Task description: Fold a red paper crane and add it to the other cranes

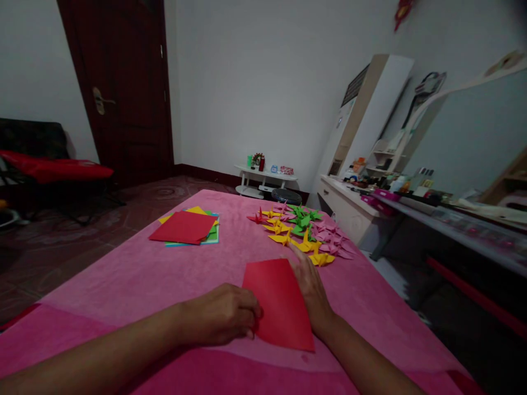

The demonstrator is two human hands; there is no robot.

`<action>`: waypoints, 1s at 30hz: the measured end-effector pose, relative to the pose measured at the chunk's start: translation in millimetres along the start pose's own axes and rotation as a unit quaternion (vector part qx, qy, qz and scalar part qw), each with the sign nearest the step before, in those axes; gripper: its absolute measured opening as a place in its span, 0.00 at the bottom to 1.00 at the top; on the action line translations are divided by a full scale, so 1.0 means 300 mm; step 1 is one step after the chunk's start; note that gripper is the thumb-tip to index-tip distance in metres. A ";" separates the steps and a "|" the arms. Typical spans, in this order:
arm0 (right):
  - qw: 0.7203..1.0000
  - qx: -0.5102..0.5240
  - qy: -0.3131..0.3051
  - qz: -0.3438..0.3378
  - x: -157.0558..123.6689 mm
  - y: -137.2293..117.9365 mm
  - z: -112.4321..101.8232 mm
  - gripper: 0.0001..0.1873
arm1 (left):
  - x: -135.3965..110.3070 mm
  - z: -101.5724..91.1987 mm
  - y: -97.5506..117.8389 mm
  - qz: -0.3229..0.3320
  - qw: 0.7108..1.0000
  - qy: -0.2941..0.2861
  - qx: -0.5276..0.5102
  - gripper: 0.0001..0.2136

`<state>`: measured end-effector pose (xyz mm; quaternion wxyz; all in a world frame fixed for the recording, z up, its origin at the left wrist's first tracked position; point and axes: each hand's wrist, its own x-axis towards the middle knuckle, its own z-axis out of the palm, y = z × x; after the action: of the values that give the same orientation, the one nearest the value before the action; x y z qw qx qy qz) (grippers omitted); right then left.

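A red sheet of paper [280, 307] stands slightly raised off the pink cloth between my hands. My left hand [230, 312] is closed at its left edge, with fingers curled and pinching the paper. Along the right edge lies my right hand [310, 285], fingers stretched out and the palm side toward the sheet; part of that hand is hidden behind the paper. Beyond it are folded paper cranes: yellow ones [280, 238] nearest, a red one [258, 218], green ones [304, 219] and pink ones [331, 236].
A loose stack of coloured paper sheets [183, 227], red on top, lies at the table's back left. The table wears a pink cloth [135, 291]. To the right stands a dressing table [349, 206] with bottles and a mirror. A low white shelf [265, 174] is against the wall.
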<state>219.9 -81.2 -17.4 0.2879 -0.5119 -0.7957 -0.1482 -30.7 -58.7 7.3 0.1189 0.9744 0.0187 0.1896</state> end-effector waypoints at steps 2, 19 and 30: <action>0.998 0.008 -0.031 -0.045 -0.015 -0.003 -0.026 0.27 | -0.015 -0.011 -0.004 -0.019 1.000 0.004 -0.025 0.08; 0.962 0.154 -0.151 -0.171 -0.104 0.013 -0.115 0.28 | -0.067 0.034 -0.073 -0.116 0.992 0.005 -0.058 0.19; 0.936 0.322 -0.141 0.021 -0.116 0.000 -0.096 0.15 | -0.030 0.067 -0.097 -0.206 0.956 0.095 -0.184 0.11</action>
<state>239.3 -121.7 -15.8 0.3251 -0.4240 -0.8224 0.1952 -31.2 -35.8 -21.1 0.3300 0.8882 0.1949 0.2534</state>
